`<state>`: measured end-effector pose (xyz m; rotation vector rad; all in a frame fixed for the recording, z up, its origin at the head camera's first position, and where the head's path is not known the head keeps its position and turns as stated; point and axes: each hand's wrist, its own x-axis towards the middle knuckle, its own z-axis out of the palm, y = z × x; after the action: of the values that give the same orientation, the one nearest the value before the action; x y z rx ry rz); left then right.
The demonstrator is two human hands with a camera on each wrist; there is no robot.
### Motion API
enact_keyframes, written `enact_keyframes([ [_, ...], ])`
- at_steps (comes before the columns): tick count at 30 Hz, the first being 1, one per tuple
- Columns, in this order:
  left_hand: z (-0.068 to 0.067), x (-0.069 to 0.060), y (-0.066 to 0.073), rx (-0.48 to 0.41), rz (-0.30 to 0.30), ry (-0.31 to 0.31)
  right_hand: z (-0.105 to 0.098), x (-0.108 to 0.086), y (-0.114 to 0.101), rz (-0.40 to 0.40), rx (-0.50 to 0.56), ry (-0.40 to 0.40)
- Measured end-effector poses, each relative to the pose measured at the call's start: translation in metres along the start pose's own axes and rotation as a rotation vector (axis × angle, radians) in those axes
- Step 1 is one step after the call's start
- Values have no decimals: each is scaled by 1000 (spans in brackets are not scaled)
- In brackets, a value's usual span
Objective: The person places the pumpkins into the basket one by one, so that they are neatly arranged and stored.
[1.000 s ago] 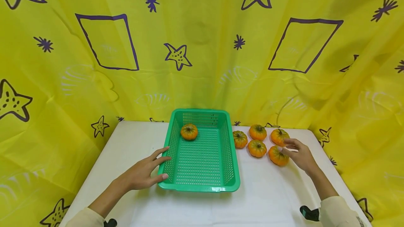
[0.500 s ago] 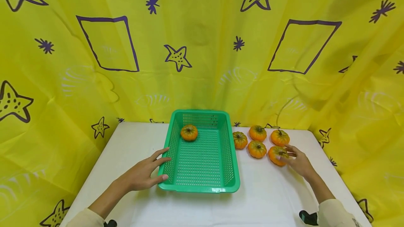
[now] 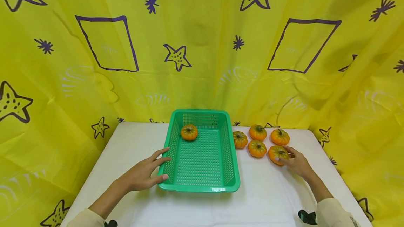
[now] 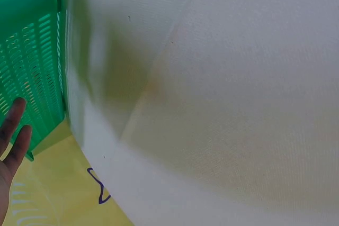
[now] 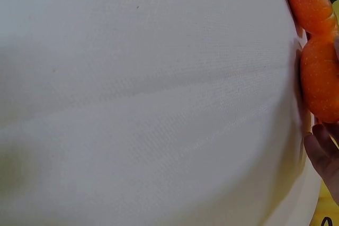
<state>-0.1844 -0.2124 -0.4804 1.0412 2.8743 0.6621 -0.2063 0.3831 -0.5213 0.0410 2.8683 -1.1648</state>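
Cupping near-right pumpkin (image 3: 277, 154), right hand (image 3: 298, 164) curls thumb and fingers round it; pumpkin sits on white table (image 3: 262, 192), left of palm, basket (image 3: 199, 187) farther left. Left hand (image 3: 143, 172), well apart, spreads fingers on basket's left rim.

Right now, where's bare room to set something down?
Free: inside the green basket, in front of its pumpkin; white table in front of the basket and left, beyond the left hand. Crowded: right of the basket, with five pumpkins and the right hand.
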Motion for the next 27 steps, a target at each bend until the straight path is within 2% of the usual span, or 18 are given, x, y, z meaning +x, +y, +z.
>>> enact_keyframes([
  [5, -1, 0, 1, -5, -8, -3, 1, -2, 1, 17, 14, -23],
  [14, 0, 0, 1, -16, -12, -8, 2, 0, 2, 8, -3, -5],
  [22, 1, 0, 0, -20, -16, -6, -1, 2, -11, 11, -9, -6],
  [27, 1, 0, 0, -19, -10, 0, -2, 3, -20, -16, 9, 7],
])
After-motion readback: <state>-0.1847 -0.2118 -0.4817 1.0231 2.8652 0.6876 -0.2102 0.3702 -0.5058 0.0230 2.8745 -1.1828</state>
